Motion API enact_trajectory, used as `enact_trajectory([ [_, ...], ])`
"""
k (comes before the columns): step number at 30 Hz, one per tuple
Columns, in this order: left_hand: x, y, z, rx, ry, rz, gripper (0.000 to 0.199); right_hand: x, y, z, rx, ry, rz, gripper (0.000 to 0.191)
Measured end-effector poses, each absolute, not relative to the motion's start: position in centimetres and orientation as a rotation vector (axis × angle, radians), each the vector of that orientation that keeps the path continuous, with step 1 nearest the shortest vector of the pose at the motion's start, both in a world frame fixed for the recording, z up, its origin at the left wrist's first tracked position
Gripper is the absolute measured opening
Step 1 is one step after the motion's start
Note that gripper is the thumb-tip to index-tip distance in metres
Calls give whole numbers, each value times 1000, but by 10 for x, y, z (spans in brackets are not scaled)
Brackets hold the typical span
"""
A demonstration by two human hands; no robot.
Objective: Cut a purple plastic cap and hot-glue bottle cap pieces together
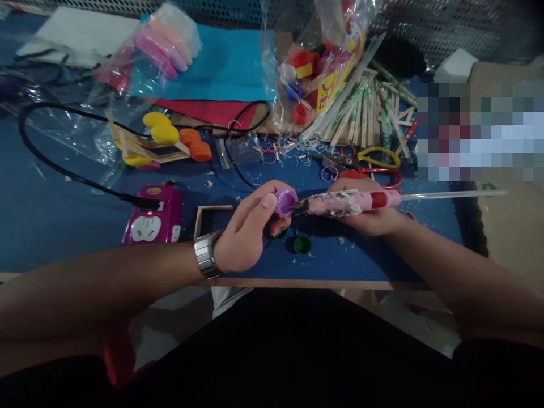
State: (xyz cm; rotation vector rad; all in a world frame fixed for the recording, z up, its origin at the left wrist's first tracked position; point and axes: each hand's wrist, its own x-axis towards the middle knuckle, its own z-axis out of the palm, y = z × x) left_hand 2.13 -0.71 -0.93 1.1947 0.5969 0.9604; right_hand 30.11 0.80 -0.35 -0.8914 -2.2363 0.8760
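My left hand (250,226) pinches a small purple bottle cap (285,202) between thumb and fingers, its hollow side turned toward the right. My right hand (369,218) is wrapped around a pink hot glue gun (361,201), with a clear glue stick (450,195) jutting out of its back end. The gun's nozzle points left and meets the cap's rim or inside; I cannot tell which. Below them on the blue table (238,266) lies a green cap (302,245). Another green cap (279,233) is partly hidden by my left fingers.
A purple power adapter (155,218) with a black cable stands left. Behind lie a stick-and-cap model (161,141), scissors (361,164), bundled wooden sticks (365,107) and a plastic bag of caps (306,73). An L-shaped stick piece (212,208) lies near my watch.
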Motion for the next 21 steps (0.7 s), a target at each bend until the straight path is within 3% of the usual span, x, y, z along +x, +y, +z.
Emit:
enact_trajectory([
  [21,19,-7,-10,1295,575,932,42,297,3,-2,-941,-2097,1043,36],
])
